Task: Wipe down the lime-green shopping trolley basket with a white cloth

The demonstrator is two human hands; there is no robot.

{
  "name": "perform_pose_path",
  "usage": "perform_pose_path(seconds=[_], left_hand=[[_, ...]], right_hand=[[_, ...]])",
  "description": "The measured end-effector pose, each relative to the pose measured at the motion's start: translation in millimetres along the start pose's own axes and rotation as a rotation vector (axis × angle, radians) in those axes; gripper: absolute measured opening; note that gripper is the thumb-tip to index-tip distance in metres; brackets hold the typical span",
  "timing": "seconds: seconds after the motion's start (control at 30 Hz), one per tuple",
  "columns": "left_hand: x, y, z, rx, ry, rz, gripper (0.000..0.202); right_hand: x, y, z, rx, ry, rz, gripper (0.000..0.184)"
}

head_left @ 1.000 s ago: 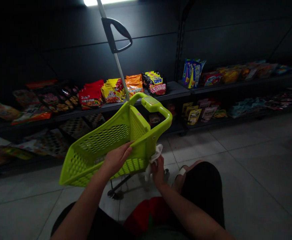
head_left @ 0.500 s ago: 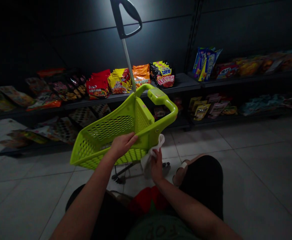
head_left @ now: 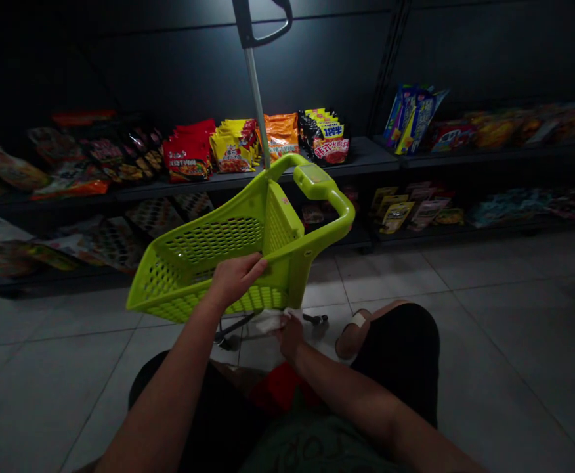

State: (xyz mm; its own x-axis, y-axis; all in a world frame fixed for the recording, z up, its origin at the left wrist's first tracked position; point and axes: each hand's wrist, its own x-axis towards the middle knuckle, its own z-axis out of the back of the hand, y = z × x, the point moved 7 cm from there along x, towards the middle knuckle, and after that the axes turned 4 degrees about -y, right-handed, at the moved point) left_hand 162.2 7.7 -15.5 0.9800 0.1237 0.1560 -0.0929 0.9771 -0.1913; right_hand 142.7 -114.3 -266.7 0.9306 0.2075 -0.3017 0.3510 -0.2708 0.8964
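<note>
A small lime-green shopping cart (head_left: 297,263) stands before my knees, with a perforated basket and a looped push handle (head_left: 339,226). My left hand (head_left: 238,279) grips the near rim of the basket, its fingers curled over the inner side. Below the basket's lower edge, my right hand (head_left: 290,334) pinches a white cloth (head_left: 270,320), which bunches out to the left by the cart's frame. The right fingertips are partly hidden by the cloth. From the cart's back corner rises a metal pole (head_left: 256,98) topped by a dark grip (head_left: 262,29).
Behind the cart runs a dark shelf (head_left: 366,157) with red, yellow, orange and black snack packets (head_left: 277,141). More small packets (head_left: 396,213) lie on the lower shelf. Cart wheels (head_left: 228,340) rest on the tiled floor (head_left: 400,276) near my sandalled foot (head_left: 354,332).
My right hand with the cloth has moved down and left, from the cart's rear upright to beneath the basket. My left hand stays on the rim. The view has shifted slightly.
</note>
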Motion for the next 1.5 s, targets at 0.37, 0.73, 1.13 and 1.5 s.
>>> perform_pose_path(seconds=[0.37, 0.73, 1.13, 1.5], left_hand=[[-1.7, -1.5, -0.8, -0.048, 0.013, -0.021, 0.049], [-6.4, -5.6, 0.6, -0.049, 0.002, -0.024, 0.045], [-17.2, 0.5, 1.8, -0.09, -0.031, -0.107, 0.046], [-32.3, 21.0, 7.7, -0.215, -0.053, -0.166, 0.048]], right_hand=[[-23.3, 153.3, 27.2, 0.171, -0.071, 0.196, 0.027], [-37.6, 365.3, 5.7, -1.323, 0.204, 1.61, 0.014], [-25.7, 417.0, 42.5, -1.235, 0.235, 1.345, 0.035], [117.6, 449.1, -4.3, -0.883, 0.152, 1.02, 0.038]])
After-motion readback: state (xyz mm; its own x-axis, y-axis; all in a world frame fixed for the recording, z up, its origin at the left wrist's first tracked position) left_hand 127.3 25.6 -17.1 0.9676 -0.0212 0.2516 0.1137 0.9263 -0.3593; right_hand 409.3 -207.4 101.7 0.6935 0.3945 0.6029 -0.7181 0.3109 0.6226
